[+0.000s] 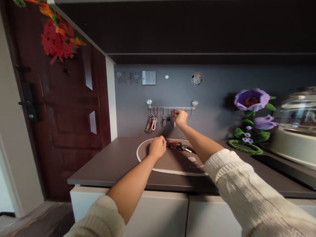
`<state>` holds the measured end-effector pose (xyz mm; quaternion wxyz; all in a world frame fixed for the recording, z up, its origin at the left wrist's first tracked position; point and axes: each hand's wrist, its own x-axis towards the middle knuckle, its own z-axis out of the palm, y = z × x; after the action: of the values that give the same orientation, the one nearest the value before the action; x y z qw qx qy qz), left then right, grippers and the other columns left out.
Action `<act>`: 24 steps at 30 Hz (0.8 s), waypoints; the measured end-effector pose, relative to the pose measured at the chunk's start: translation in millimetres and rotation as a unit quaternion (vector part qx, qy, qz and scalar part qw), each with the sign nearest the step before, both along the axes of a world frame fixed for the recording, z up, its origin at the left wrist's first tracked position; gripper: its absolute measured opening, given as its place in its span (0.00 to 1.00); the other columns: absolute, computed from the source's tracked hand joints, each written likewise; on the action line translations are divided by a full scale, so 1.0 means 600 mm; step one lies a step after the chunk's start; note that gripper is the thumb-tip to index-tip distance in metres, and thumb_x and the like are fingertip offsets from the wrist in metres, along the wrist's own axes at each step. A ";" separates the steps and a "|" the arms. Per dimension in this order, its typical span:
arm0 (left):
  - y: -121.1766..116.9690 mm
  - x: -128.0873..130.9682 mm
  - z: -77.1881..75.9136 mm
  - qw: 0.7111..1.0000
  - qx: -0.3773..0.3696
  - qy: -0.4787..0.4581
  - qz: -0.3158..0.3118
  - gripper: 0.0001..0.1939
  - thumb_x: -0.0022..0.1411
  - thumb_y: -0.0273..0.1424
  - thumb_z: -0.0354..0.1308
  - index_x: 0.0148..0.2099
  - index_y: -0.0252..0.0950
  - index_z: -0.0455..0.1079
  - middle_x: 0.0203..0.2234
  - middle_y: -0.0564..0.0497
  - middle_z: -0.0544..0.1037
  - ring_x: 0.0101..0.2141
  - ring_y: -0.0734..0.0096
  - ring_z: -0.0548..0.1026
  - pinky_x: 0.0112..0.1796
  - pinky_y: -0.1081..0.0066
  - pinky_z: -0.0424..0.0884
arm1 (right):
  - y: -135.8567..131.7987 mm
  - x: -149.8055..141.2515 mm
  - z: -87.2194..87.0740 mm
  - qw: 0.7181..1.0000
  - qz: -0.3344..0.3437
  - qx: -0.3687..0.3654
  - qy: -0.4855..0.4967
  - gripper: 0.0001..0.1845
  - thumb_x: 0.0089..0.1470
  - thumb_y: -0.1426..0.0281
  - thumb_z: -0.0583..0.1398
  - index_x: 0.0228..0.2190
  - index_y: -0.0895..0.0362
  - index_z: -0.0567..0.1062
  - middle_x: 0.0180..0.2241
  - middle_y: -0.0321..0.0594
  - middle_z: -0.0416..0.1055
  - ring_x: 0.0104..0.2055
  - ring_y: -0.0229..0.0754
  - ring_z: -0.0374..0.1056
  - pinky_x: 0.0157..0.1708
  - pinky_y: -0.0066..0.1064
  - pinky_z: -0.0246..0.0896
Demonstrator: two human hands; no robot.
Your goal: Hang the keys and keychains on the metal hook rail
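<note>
My right hand (181,117) is raised to the hook rail (170,108) on the grey wall, its fingers pinched at a hook. A small red piece (173,112) shows at the fingertips, and a key (175,124) hangs just below them. Low over the oval brown mat (172,164), my left hand (158,146) is closed with curled fingers; whatever it holds is hidden. Right beside it lies a bunch of keys (182,147) with a red part. On the rail's left hooks hang a brown tag (148,125), a pink loop (153,124) and small keys (164,120).
A dark shelf (197,29) overhangs the counter (106,161). To the right stand purple knitted-looking flowers (251,100) and a white appliance with a clear top (293,144). A switch panel (149,78) is above the rail. A brown door (74,108) is at left.
</note>
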<state>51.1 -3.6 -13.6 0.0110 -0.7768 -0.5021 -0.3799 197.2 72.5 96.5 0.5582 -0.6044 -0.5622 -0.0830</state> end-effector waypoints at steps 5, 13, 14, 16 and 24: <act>0.001 0.000 0.000 1.000 -0.003 -0.002 -0.004 0.08 0.59 0.28 0.46 0.34 0.36 0.66 0.31 0.48 0.75 0.35 0.69 0.71 0.36 0.71 0.63 | -0.008 -0.002 0.001 1.000 -0.009 0.000 -0.004 0.14 0.41 0.78 0.54 0.29 0.59 0.78 0.28 0.45 0.73 0.33 0.42 0.68 0.35 0.30 0.60; -0.001 -0.001 0.000 1.000 0.003 -0.001 -0.005 0.08 0.59 0.28 0.45 0.34 0.36 0.66 0.31 0.48 0.75 0.35 0.68 0.71 0.37 0.70 0.63 | -0.005 -0.006 0.000 0.999 -0.016 -0.029 -0.011 0.16 0.40 0.77 0.54 0.31 0.60 0.78 0.28 0.45 0.74 0.30 0.40 0.68 0.32 0.28 0.60; -0.002 -0.001 0.001 1.000 0.002 -0.002 -0.004 0.08 0.59 0.28 0.45 0.34 0.36 0.66 0.31 0.48 0.75 0.36 0.68 0.71 0.37 0.70 0.63 | -0.006 -0.007 0.000 0.999 -0.016 -0.031 -0.015 0.16 0.40 0.77 0.54 0.31 0.60 0.78 0.29 0.45 0.74 0.31 0.41 0.68 0.32 0.28 0.60; -0.003 -0.001 0.002 1.000 0.001 -0.003 0.000 0.08 0.59 0.28 0.46 0.34 0.36 0.66 0.32 0.48 0.75 0.36 0.68 0.71 0.37 0.70 0.63 | -0.007 -0.008 -0.002 0.999 -0.017 -0.035 -0.024 0.15 0.41 0.77 0.54 0.31 0.60 0.78 0.30 0.46 0.74 0.32 0.42 0.68 0.33 0.28 0.60; -0.002 -0.002 0.003 1.000 -0.008 -0.004 0.002 0.08 0.59 0.28 0.46 0.35 0.36 0.66 0.31 0.48 0.75 0.36 0.68 0.70 0.36 0.70 0.63 | -0.007 -0.007 -0.024 0.999 -0.013 -0.040 -0.020 0.12 0.44 0.77 0.55 0.30 0.58 0.77 0.32 0.47 0.74 0.35 0.44 0.69 0.35 0.31 0.60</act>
<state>49.7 -4.7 -12.0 0.0038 -0.7740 -0.5070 -0.3794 193.2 68.2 82.2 0.5213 -0.6318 -0.5681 -0.0797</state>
